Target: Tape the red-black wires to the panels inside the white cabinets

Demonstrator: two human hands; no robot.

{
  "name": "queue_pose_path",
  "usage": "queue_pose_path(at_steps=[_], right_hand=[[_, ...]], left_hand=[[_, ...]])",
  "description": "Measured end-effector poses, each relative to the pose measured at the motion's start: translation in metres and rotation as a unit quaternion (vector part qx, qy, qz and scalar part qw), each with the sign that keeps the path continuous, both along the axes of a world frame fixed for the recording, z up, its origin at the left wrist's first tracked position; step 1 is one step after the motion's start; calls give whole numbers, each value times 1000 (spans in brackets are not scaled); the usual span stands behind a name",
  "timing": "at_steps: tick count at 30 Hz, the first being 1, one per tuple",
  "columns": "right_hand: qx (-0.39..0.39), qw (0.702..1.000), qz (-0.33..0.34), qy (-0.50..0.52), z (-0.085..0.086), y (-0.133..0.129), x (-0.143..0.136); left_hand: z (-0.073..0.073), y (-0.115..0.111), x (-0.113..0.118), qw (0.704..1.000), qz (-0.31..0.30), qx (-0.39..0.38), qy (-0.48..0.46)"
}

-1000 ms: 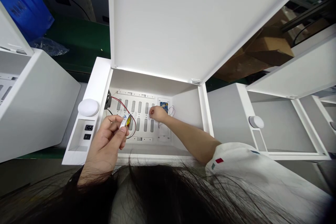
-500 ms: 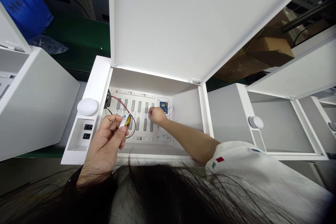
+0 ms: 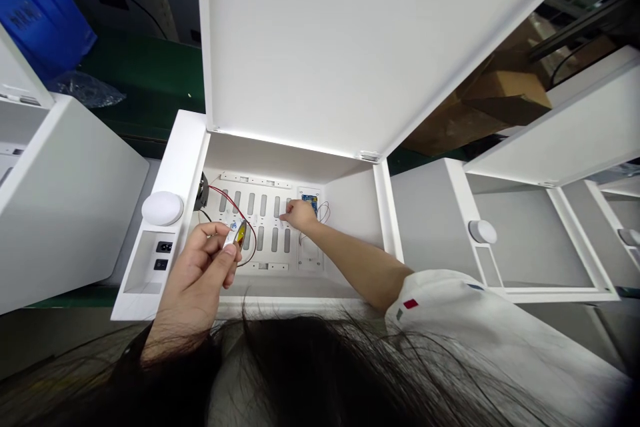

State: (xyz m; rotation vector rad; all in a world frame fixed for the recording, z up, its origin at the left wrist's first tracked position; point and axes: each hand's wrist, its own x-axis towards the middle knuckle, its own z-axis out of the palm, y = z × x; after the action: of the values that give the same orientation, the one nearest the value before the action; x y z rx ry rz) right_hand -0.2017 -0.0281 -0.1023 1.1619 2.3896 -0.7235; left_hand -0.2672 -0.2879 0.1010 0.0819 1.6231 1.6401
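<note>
Between the thumb and fingers of my left hand (image 3: 207, 263) is a small white and yellow piece (image 3: 235, 233), held over the left part of the open white cabinet (image 3: 350, 213). My right hand (image 3: 300, 215) reaches inside with its fingers pinched above the slotted floor panel (image 3: 257, 203); what they hold, if anything, is too small to name. Just behind that hand, a blue circuit board (image 3: 310, 201) is partly covered. Red and black wires (image 3: 231, 199) run from a black fan (image 3: 201, 192) at the left inner wall and pass behind the held piece.
The cabinet's raised lid (image 3: 300, 47) stands behind the opening. A round white knob (image 3: 163, 208) and black sockets (image 3: 165, 247) are on its left side. Other white cabinets (image 3: 425, 213) stand on both sides. Farther back are a blue bin (image 3: 45, 13) and a cardboard box (image 3: 510, 97).
The whole view has shifted slightly, with the cabinet a little farther left. Both hands keep nearly the same places and poses over the cabinet.
</note>
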Motion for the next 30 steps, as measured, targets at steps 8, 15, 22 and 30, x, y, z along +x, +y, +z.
queue_pose_path(at_steps=[8,15,22,30], right_hand=[[42,988,126,-80,1,-7,-1],[49,968,216,-113,6,-17,9],[11,973,161,-162,10,-9,-2],[31,950,249,-185,18,-17,0]], left_hand=[[-3,-2,-1,1000,2,3,7],[-6,-2,-2,1000,5,15,15],[-3,-2,-1,1000,-5,-4,23],[-7,-3,-2,1000,1,-2,26]])
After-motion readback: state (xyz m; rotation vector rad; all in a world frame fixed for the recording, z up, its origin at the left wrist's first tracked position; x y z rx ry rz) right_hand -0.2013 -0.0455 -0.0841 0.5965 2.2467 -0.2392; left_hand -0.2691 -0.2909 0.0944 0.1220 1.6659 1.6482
